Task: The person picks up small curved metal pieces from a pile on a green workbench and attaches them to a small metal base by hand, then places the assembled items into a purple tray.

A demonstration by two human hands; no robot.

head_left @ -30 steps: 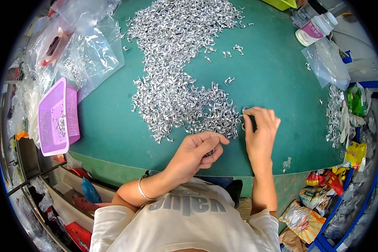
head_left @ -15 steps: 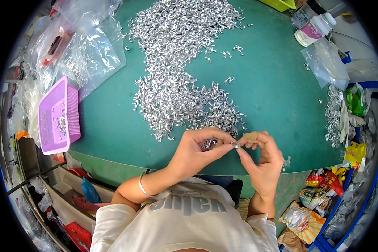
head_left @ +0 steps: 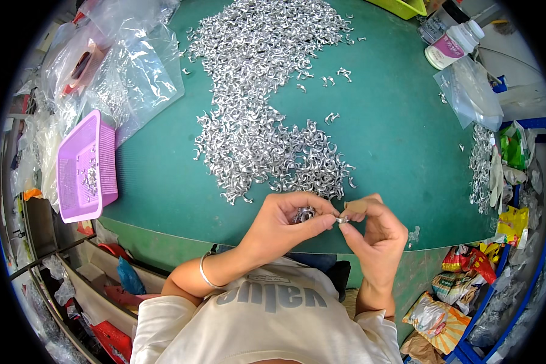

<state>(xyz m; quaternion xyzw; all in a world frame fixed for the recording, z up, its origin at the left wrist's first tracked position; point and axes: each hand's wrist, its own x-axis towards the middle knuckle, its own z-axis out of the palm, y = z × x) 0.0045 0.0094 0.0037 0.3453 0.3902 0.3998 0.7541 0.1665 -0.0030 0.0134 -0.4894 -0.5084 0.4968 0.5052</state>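
Note:
Between the fingertips of both hands, just above the table's near edge, is a small curved silvery metal piece (head_left: 342, 219). My left hand (head_left: 285, 221) pinches its left end and cups several more shiny pieces (head_left: 304, 214) in the curled fingers. From the other side my right hand (head_left: 377, 233) grips the piece with thumb and forefinger; a tan wrap covers part of that forefinger. A large heap of similar curved metal pieces (head_left: 249, 133) spreads over the green table (head_left: 406, 151) beyond my hands.
At the left stands a purple basket (head_left: 109, 164) with some metal pieces inside, beside clear plastic bags (head_left: 145, 73). A white bottle (head_left: 452, 45) and another metal heap (head_left: 480, 170) lie toward the right edge. Snack packets (head_left: 437, 321) fill a blue rack at lower right.
Both hands have come slightly nearer to me, with the small piece still between their fingertips. The right fingers have curled in a little more. The heap looks unchanged.

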